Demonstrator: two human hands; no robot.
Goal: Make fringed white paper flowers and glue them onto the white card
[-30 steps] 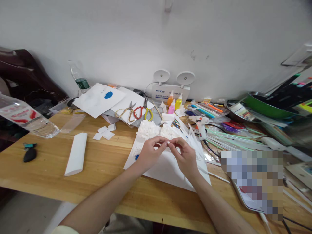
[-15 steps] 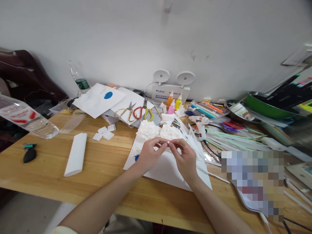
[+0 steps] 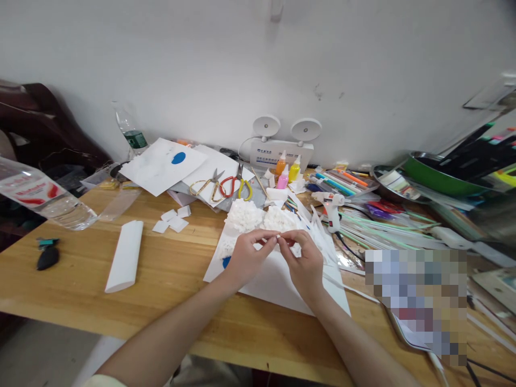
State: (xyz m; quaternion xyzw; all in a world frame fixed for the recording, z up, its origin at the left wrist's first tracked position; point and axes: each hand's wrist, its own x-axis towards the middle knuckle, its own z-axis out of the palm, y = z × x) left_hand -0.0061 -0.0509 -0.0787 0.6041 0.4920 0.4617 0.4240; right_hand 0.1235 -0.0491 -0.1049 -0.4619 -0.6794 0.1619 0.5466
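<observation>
My left hand [image 3: 249, 257] and my right hand [image 3: 303, 262] meet at the fingertips, each in a pinch. Between them is a tiny white piece of paper [image 3: 278, 236], mostly covered by the fingers. Below lies a white sheet [image 3: 288, 293], tilted on the table. On its far part sit ruffled white paper clumps [image 3: 244, 214], just beyond my hands. A blue patch [image 3: 226, 262] shows at the sheet's left side, partly behind my left wrist. To the left are several small white paper squares [image 3: 171, 220] and a folded white paper strip [image 3: 124, 257].
Scissors [image 3: 207, 186], red-handled pliers [image 3: 230, 185] and glue bottles [image 3: 295, 169] are at the back. A hot glue gun [image 3: 332, 210] stands right of the sheet, near markers [image 3: 342, 183] and pale strips [image 3: 387, 236]. A water bottle [image 3: 44, 193] lies at the left.
My hands stay together in nearly the same place. The fingertips have shifted slightly, and less of the small white piece of paper shows between them.
</observation>
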